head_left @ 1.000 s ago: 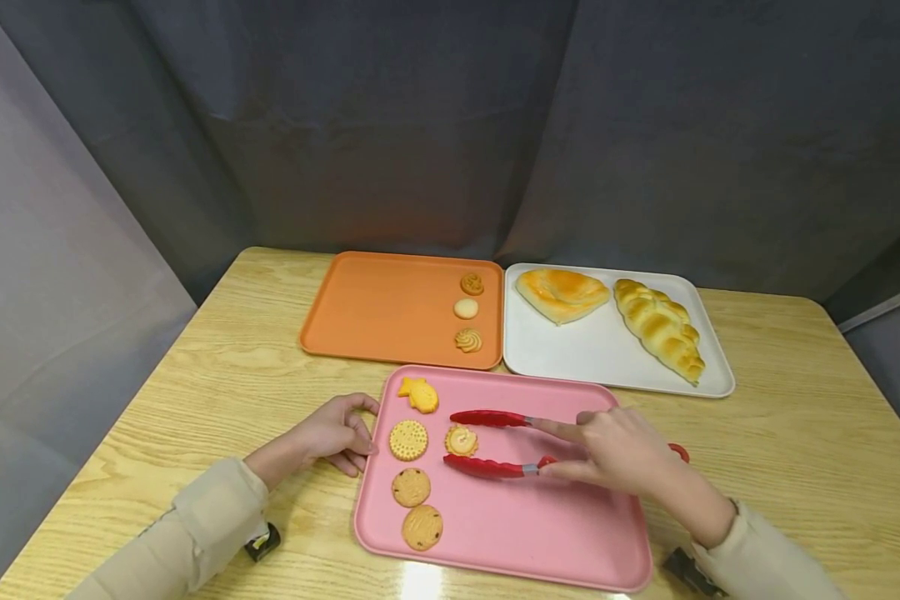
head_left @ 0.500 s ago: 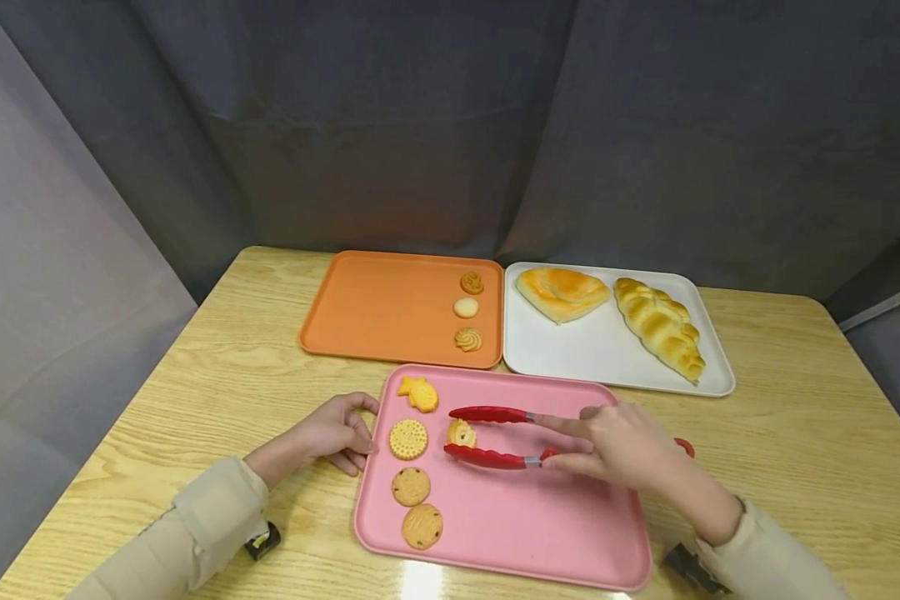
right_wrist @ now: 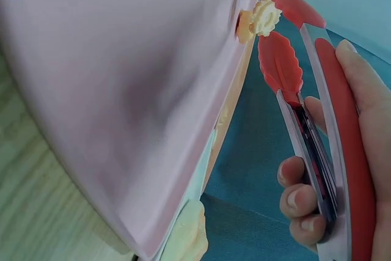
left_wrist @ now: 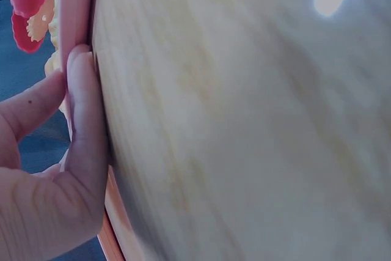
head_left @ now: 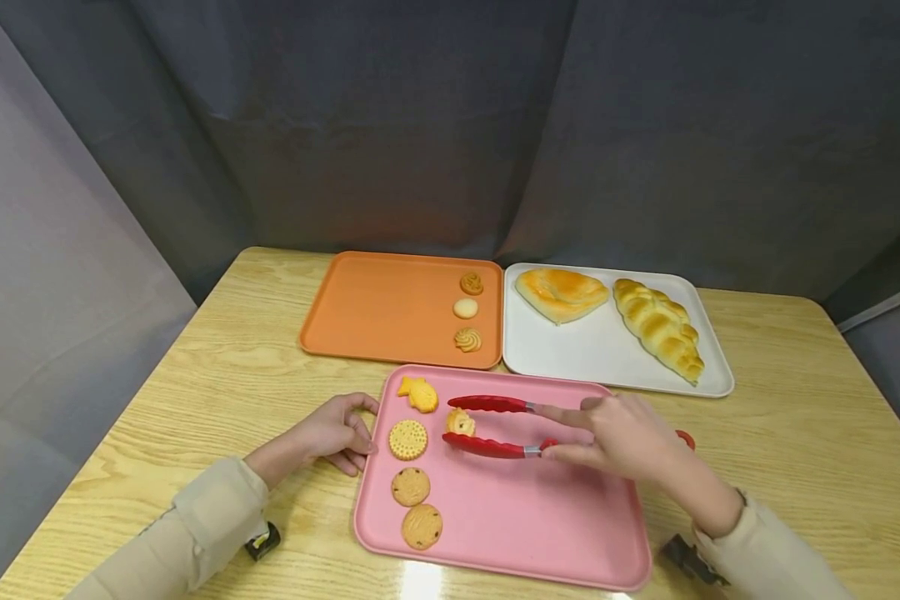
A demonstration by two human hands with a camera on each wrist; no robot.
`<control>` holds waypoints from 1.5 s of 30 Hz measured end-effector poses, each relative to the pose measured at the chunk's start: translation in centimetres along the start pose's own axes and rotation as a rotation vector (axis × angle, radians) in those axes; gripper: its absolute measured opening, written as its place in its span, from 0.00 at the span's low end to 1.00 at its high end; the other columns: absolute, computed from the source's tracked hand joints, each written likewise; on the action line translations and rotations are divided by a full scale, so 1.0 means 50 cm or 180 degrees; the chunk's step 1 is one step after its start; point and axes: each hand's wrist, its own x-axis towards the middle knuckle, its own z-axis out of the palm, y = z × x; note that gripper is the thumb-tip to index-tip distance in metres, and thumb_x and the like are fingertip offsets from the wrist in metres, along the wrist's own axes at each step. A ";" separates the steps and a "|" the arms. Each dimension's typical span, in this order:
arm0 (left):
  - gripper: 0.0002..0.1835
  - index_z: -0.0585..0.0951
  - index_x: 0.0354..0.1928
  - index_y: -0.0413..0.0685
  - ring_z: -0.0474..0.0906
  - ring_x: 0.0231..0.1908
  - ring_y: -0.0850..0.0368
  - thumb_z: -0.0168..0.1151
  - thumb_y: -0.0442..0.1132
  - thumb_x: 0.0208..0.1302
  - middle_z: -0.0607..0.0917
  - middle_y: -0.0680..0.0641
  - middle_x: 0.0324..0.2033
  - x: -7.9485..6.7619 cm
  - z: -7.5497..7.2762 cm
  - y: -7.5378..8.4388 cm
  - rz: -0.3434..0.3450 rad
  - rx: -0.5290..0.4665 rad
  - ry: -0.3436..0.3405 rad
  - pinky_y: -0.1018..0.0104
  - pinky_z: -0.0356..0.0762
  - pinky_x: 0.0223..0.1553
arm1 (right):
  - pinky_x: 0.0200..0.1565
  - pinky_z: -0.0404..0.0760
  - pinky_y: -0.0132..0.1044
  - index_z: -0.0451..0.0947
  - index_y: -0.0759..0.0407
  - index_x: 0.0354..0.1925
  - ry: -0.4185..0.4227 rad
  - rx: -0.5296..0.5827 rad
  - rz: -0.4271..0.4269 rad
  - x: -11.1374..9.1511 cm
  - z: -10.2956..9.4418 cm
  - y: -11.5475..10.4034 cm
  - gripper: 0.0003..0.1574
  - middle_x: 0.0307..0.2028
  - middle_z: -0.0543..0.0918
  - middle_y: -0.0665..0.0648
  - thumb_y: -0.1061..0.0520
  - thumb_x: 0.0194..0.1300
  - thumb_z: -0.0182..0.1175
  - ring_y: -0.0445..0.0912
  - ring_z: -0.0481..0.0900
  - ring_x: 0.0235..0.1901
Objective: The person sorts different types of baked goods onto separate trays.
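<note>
My right hand [head_left: 630,437] grips a pair of red-tipped tongs [head_left: 487,447] above the pink tray [head_left: 525,517]. Between the tong tips is a small ruffled, flower-edged cookie [head_left: 461,422], touching the nearer tip. It looks tilted in the right wrist view; I cannot tell whether it is off the tray. At the tray's left rim, my left hand [head_left: 337,433] pinches the edge between thumb and finger, as the left wrist view shows. Left of the tongs lie a fish-shaped cookie [head_left: 420,395], a round dotted biscuit [head_left: 408,439] and two chocolate chip cookies [head_left: 411,487].
Behind the pink tray sits an orange tray [head_left: 390,308] with three small cookies along its right side. Beside it, a white tray [head_left: 577,354] carries a folded pastry [head_left: 561,294] and a braided loaf [head_left: 658,329]. All trays stand on a wooden table [head_left: 232,333].
The tongs have closed in on the ruffled cookie and moved slightly toward the back with it; the cookie has tilted. My left hand has stayed on the tray's rim.
</note>
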 end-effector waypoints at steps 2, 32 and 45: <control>0.25 0.66 0.53 0.36 0.77 0.15 0.57 0.60 0.24 0.52 0.79 0.42 0.21 0.001 0.000 0.000 0.0002 0.0002 0.0003 0.60 0.79 0.17 | 0.14 0.50 0.25 0.81 0.43 0.48 0.0021 0.0005 -0.0007 0.003 -0.001 0.002 0.30 0.10 0.53 0.41 0.32 0.49 0.61 0.35 0.47 0.12; 0.24 0.65 0.52 0.36 0.76 0.14 0.56 0.60 0.24 0.52 0.77 0.42 0.21 -0.004 0.004 0.002 0.0101 0.0160 0.0042 0.60 0.79 0.16 | 0.14 0.56 0.29 0.79 0.43 0.51 0.0101 -0.0011 0.0218 0.075 -0.027 0.029 0.32 0.09 0.58 0.43 0.33 0.49 0.62 0.37 0.50 0.10; 0.25 0.65 0.52 0.36 0.76 0.14 0.56 0.61 0.24 0.51 0.77 0.42 0.21 -0.003 0.006 0.005 0.0103 0.0197 0.0051 0.59 0.78 0.15 | 0.13 0.52 0.30 0.78 0.42 0.51 0.0234 -0.0205 0.0122 0.124 -0.046 0.042 0.33 0.08 0.55 0.45 0.33 0.47 0.63 0.39 0.49 0.10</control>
